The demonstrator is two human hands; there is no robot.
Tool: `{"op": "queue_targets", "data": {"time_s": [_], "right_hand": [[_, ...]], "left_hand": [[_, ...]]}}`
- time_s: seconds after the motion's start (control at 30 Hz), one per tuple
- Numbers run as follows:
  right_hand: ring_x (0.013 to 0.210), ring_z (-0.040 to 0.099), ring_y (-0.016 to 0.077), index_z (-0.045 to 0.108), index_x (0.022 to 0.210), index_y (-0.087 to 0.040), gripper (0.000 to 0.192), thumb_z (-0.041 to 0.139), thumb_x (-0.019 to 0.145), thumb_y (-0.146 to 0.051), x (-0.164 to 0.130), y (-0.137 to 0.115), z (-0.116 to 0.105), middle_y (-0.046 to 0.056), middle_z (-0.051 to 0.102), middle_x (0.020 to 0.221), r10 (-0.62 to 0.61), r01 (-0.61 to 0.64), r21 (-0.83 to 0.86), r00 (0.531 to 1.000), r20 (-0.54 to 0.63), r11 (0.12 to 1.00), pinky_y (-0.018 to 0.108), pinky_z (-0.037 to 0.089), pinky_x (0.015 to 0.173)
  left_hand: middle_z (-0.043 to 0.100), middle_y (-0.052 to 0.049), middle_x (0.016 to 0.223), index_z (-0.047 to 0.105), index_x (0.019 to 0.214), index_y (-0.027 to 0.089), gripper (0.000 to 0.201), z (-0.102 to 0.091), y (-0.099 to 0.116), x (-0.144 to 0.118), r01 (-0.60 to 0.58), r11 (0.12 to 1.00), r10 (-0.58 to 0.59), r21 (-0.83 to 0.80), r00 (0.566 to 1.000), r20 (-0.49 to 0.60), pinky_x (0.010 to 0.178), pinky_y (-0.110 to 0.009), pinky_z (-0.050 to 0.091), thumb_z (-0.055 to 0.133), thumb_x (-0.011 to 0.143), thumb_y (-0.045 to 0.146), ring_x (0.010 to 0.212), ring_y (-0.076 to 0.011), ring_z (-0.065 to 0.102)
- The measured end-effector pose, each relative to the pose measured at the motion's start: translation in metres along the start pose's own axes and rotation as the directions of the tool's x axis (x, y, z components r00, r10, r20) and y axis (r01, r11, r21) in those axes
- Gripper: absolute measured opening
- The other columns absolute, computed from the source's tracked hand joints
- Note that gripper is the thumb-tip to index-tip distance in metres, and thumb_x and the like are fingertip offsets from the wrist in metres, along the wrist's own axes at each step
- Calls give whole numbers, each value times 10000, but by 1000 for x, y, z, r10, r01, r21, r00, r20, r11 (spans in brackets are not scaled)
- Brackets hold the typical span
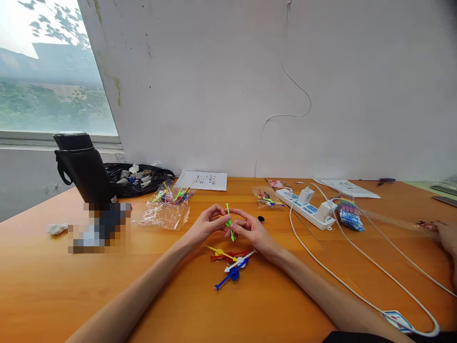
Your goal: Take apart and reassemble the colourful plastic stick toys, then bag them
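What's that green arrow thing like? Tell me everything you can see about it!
The green arrow is bright, slim and looks plastic, with a pointed head, a wider middle partly covered, and a small flared tail. It tilts slightly, head lowest in the picture. The left hand and right hand hold it, beyond the blue arrow.

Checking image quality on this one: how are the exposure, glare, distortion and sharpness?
Head view: window washed out toward its top; glare streaks on the clear bag; black bottle leaning outward, probably wide-angle distortion; pixelated patch beside its base, contents unreadable; green arrow between left hand and right hand fairly crisp; another person's hand at the right edge looks softer.
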State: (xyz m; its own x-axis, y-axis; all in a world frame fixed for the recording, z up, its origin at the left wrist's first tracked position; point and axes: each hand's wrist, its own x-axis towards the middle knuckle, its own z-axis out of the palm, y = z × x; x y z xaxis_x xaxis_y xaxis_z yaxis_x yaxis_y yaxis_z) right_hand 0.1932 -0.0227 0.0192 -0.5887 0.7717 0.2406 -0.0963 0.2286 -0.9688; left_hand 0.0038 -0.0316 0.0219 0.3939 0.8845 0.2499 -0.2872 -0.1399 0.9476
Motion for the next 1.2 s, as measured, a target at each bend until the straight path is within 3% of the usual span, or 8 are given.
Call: {"op": "queue_targets", "data": {"time_s": [0.2, 0.43, 0.7, 0.9, 1.2], "right_hand": [[755, 645, 142, 522, 1264, -216, 441, 691, 893, -385, -2, 0, -1, 27, 732, 820, 19, -18, 122, 1000, -10, 992, 282, 458, 766], [966, 681, 185, 499, 1173, -243, 325, 668, 909, -330, -5, -6, 3, 34, 722, 924, 119, -138, 392, 990, 74, 910, 369, 452, 950], [898, 647, 163, 548, 1056, -212, 282, 608, 941, -463, -5, -1, -5, 17, 673, 813, 178, -219, 349, 973, 144, 911, 318, 453, 893], [818, 609, 144, 551, 1011, -202, 332, 641, 910, -505, -4, 4, -6, 11, 643, 810, 188, -225, 328, 972, 140, 918, 299, 444, 833], [772, 566, 130, 525, 985, -210, 292, 648, 917, -466, -6, 2, -8, -17, 568, 756, 166, -216, 362, 972, 164, 907, 285, 417, 804]], "left_hand": [[620, -20, 874, 608, 1024, 175, 365, 1, -4, 1, 71, 997, -70, -8, 997, 38, 824, -305, 506, 700, 845, 480, 777, -131, 621], [531, 31, 728, 571, 942, 182, 373, 2, 3, -1, 24, 985, -31, 169, 999, 40, 682, -225, 405, 622, 883, 547, 670, -96, 489], [567, 10, 746, 511, 909, 181, 403, 8, -5, -3, 13, 968, -51, 252, 988, 143, 603, -223, 338, 466, 955, 579, 619, -99, 409], [610, -12, 817, 513, 885, 190, 406, 10, -9, -4, -46, 903, 8, 426, 996, 90, 764, -250, 419, 404, 981, 570, 766, -135, 539], [598, -34, 855, 547, 982, 170, 425, 12, -10, -6, 3, 946, -34, 325, 995, 89, 689, -237, 423, 447, 961, 583, 745, -127, 548]]}}
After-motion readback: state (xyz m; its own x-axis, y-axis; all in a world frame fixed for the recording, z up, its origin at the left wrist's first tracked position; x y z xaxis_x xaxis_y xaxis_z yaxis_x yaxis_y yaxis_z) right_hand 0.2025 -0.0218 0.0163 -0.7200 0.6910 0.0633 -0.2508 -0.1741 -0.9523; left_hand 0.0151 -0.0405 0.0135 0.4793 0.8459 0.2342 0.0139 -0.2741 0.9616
